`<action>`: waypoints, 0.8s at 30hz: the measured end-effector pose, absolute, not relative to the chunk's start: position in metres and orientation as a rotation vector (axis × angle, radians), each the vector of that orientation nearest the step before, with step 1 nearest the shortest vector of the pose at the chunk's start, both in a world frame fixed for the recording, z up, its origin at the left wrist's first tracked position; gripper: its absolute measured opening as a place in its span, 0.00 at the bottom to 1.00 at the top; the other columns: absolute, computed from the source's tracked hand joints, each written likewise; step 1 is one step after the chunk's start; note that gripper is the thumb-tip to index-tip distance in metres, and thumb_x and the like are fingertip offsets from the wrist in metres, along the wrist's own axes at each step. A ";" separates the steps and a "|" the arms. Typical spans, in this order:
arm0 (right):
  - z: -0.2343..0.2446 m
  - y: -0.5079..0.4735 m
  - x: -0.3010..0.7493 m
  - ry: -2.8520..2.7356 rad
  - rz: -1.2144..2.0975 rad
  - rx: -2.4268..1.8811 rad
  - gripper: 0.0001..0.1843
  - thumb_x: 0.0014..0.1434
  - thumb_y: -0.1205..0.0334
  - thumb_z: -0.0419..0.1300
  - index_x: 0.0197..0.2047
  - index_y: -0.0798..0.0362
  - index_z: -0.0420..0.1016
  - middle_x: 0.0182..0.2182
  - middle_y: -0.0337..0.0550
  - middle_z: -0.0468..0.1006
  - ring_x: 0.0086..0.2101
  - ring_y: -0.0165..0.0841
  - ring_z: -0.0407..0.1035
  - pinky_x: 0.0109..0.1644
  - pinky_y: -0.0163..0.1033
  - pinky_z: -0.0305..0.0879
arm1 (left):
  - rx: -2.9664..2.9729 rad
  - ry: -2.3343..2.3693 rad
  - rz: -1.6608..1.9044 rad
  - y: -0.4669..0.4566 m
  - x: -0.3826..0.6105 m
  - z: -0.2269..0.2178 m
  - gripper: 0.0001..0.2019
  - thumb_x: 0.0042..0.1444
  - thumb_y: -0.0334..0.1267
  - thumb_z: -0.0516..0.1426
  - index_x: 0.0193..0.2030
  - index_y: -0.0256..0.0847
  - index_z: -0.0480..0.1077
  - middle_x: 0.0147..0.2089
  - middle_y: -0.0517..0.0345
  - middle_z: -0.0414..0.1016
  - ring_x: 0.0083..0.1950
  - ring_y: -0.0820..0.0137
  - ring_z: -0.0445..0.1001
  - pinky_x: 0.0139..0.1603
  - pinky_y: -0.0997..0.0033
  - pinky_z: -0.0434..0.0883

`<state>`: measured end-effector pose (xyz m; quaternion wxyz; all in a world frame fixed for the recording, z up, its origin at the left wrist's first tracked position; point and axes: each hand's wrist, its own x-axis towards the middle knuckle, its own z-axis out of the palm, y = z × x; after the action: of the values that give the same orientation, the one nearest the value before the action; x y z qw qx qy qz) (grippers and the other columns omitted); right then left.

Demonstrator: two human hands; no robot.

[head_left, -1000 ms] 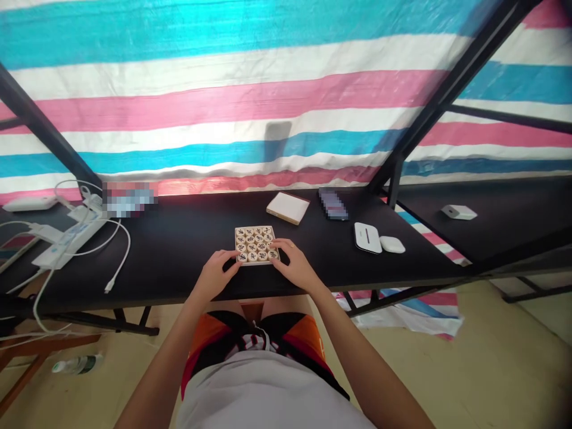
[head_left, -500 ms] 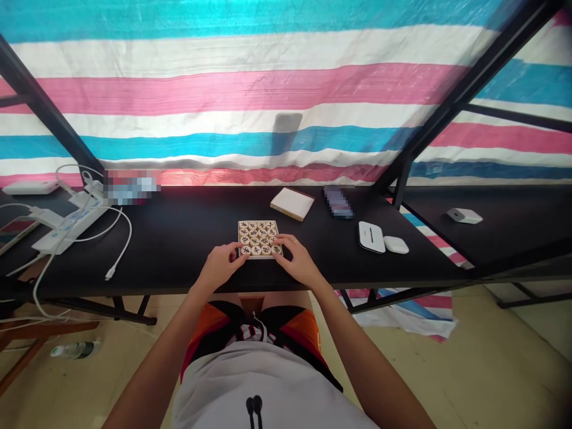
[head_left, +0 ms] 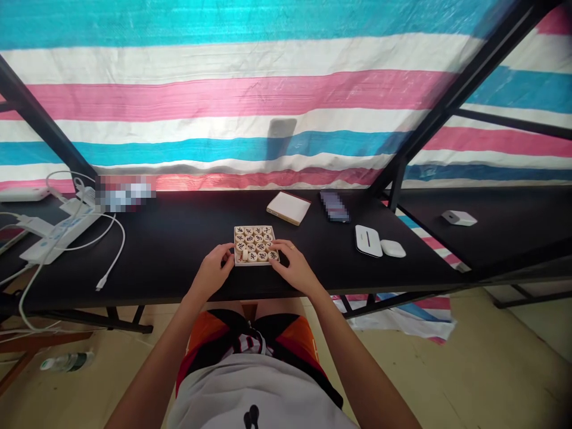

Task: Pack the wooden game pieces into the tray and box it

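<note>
A small square box (head_left: 254, 227) filled with several round wooden chess pieces (head_left: 257, 238) lies on the black table (head_left: 179, 250) just in front of me. My left hand (head_left: 213, 273) is at the box's near left corner, thumb and forefinger pinched at a tilted chess piece (head_left: 242, 255) there. My right hand (head_left: 292, 268) rests at the near right corner, with its fingers stretched out and their tips on the pieces of the front row.
Behind the box lie a white lid (head_left: 288, 207) and a phone (head_left: 334, 205). Two white devices (head_left: 368, 239) (head_left: 393, 248) sit to the right. A power strip (head_left: 58, 231) with white cables (head_left: 111, 256) is at the left. A striped tarp hangs behind.
Both hands stay at the box's near corners. The piece at the near left corner now stands tilted under my left fingers. The view has shifted slightly.
</note>
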<state>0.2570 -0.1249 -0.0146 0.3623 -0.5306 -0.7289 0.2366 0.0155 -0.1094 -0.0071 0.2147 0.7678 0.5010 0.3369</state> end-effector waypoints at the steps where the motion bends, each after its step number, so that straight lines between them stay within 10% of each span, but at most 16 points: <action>1: -0.015 -0.125 0.257 -1.873 0.610 -1.364 0.12 0.59 0.59 0.55 0.46 0.49 0.71 0.53 0.48 0.69 0.52 0.39 0.67 0.58 0.46 0.62 | 2.126 1.393 0.950 -0.111 0.015 -0.007 0.14 0.62 0.37 0.50 0.53 0.39 0.68 0.38 0.56 0.71 0.36 0.71 0.71 0.40 0.70 0.70; 24: -0.017 -0.118 0.265 -1.890 0.658 -1.345 0.17 0.59 0.54 0.57 0.51 0.47 0.69 0.55 0.48 0.67 0.53 0.40 0.66 0.59 0.48 0.61 | 2.484 1.334 0.857 -0.113 0.020 -0.011 0.13 0.63 0.42 0.52 0.51 0.42 0.69 0.46 0.52 0.69 0.48 0.65 0.71 0.48 0.66 0.70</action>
<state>0.2651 -0.1182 -0.0167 0.3571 -0.5210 -0.7322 0.2547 0.0204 -0.1135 -0.0107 0.0972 0.8388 0.4506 0.2896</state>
